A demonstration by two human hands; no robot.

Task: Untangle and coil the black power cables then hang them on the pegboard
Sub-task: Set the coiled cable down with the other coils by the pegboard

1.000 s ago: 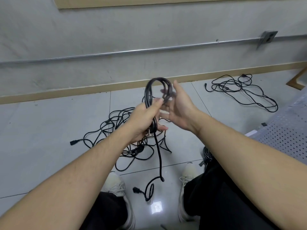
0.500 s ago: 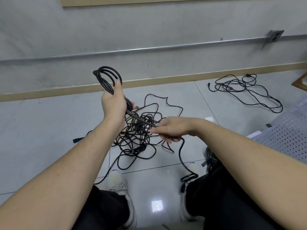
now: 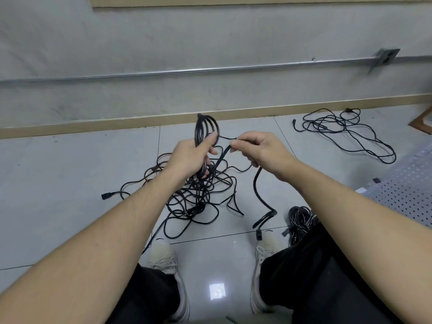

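A seated person works a black power cable above a tiled floor [image 3: 70, 183]. The left hand [image 3: 194, 157] is curled around a coil [image 3: 205, 129] of several loops, held upright, its top rising above the fist and its lower strands running down out of the palm. The right hand [image 3: 261, 153], just right of the coil, pinches the same cable's free tail [image 3: 259, 190] between thumb and forefinger; a short run of cable slants from that pinch down toward the left fist. Past the right hand the tail hangs down, kinks, and ends in a plug [image 3: 259, 234] near the right shoe [image 3: 263, 253].

Below and behind the coil, a tangle [image 3: 198, 195] of black cables lies on the floor, with one plug end [image 3: 105, 196] stretched out to its left. Far right of the coil, close to the wall's baseboard [image 3: 93, 128], a second loose cable pile [image 3: 346, 132] sprawls across the tiles. Down and right of the coil, a bundled cable [image 3: 300, 218] rests beside the person's right leg. The pegboard [image 3: 406, 190], white and perforated, lies at the right edge, well apart from the coil. A metal conduit [image 3: 187, 72] runs along the wall above it all.
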